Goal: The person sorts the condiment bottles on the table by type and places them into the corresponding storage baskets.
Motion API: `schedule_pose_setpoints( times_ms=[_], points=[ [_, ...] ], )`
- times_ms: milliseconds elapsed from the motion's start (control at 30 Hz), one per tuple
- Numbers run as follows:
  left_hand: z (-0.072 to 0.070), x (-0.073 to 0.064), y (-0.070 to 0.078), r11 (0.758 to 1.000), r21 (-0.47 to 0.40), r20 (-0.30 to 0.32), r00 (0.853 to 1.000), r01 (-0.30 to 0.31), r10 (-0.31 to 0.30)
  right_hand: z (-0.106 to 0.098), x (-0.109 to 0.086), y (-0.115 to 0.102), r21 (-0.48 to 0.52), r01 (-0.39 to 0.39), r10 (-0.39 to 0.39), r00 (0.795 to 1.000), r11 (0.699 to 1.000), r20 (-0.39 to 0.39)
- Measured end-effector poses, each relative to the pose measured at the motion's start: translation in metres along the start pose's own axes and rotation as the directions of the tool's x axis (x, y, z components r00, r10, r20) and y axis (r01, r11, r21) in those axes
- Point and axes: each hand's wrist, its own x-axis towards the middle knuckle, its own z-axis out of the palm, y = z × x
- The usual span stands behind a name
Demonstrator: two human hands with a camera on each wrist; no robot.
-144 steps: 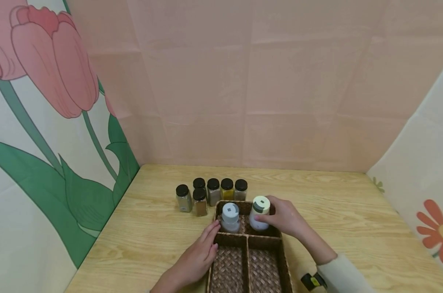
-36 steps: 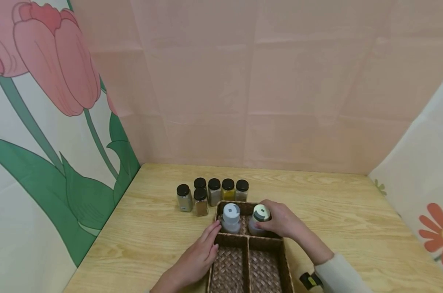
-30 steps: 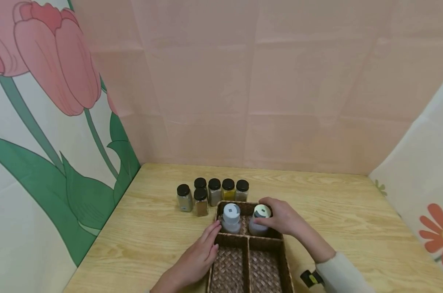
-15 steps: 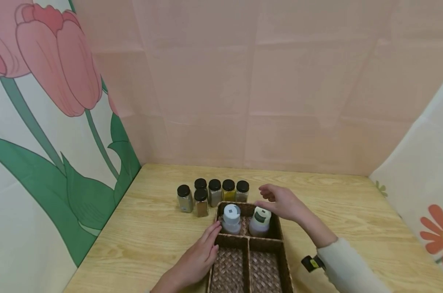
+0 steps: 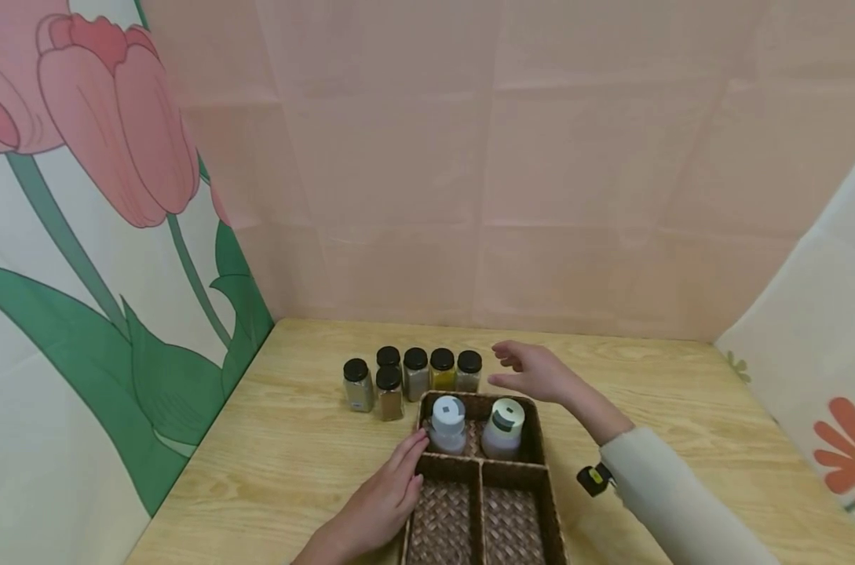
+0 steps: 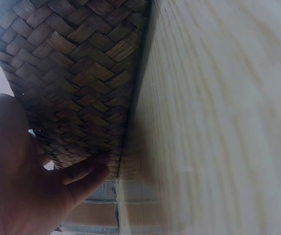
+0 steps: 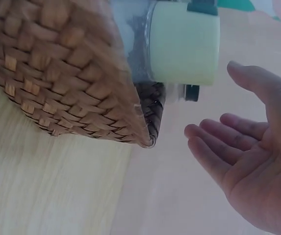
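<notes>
A woven brown basket with compartments stands on the table. Its back compartment holds a white-capped container on the left and a pale-green-capped container on the right, both upright. My left hand rests on the basket's left side; in the left wrist view its fingers touch the woven outer wall. Past the basket's back right corner, my right hand hovers with relaxed fingers, holding nothing. In the right wrist view, a gap separates that hand from the pale green cap.
Several black-lidded spice jars stand behind and left of the basket, among them a yellow one, a brown one and a greyish one. A small black-and-yellow device hangs at the right sleeve. Cloth backdrops border the table.
Earlier my right hand held the pale-green-capped container, lowering it into the back compartment. It let go about half a second ago and has moved up and away. The left hand stays put.
</notes>
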Motion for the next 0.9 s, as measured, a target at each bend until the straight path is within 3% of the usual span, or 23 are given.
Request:
schedule_pose_setpoints(
  times_ms=[333,533,900],
  points=[
    [0.0,-0.001,-0.001,1.0,0.021,-0.012,1.0,-0.009,0.01,0.008,0.027,0.006,-0.008,0.048,-0.047,0.993,0.999,0.111],
    [0.001,0.001,-0.002,0.999,0.033,-0.018,1.0,-0.014,0.015,0.012,0.04,0.011,-0.036,0.024,-0.018,0.987,0.999,0.16],
    [0.0,0.0,0.0,0.999,0.03,-0.017,1.0,-0.015,0.015,0.023,0.051,0.013,-0.026,0.028,-0.024,0.986,0.999,0.165]
  ],
)
